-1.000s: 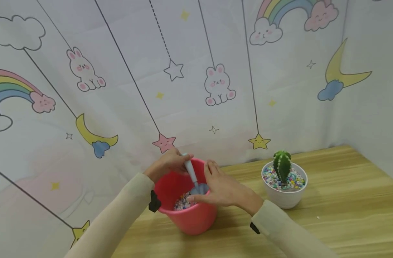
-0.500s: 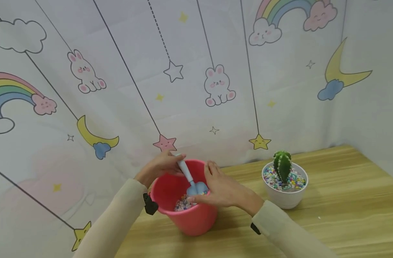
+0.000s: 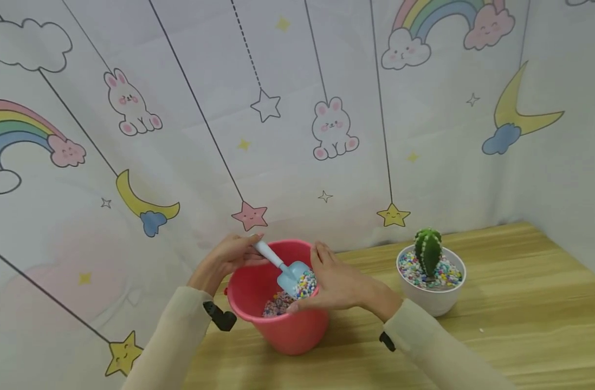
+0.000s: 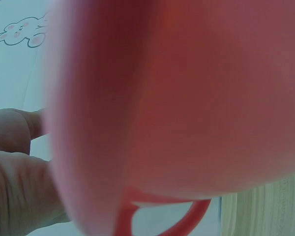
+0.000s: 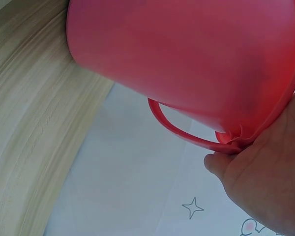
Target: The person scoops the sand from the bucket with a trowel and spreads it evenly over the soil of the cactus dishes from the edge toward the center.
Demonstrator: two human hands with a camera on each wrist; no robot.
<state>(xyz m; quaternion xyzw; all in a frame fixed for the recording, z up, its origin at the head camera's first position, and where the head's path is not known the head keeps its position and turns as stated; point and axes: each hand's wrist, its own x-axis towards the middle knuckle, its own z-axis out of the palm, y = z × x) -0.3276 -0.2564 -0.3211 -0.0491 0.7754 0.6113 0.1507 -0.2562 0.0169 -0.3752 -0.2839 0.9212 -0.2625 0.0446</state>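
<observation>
My left hand [image 3: 231,254] grips the white handle of a small toy shovel [image 3: 286,279] with a light blue blade. Colourful beads [image 3: 305,285] lie in the blade, which is above the pink bucket's opening near its right rim. More beads [image 3: 276,304] cover the bottom of the bucket [image 3: 292,336]. My right hand [image 3: 343,284] holds the bucket's right rim, thumb toward the front and fingers toward the back. In the left wrist view the bucket wall [image 4: 211,98] hides the shovel. The right wrist view has my right hand [image 5: 270,172] at the rim beside the bucket's handle [image 5: 187,136].
A white pot [image 3: 431,300] of coloured beads with a green cactus [image 3: 428,252] stands right of the bucket on the wooden table [image 3: 517,303]. Behind the table hangs a white cloth [image 3: 205,70] printed with rabbits, stars and rainbows. One small white speck [image 3: 481,330] lies on the table.
The left hand has moved left and slightly down, tilting the shovel flatter. Its blade has risen from low in the bucket, and beads now show in it. The right hand has stayed at the rim.
</observation>
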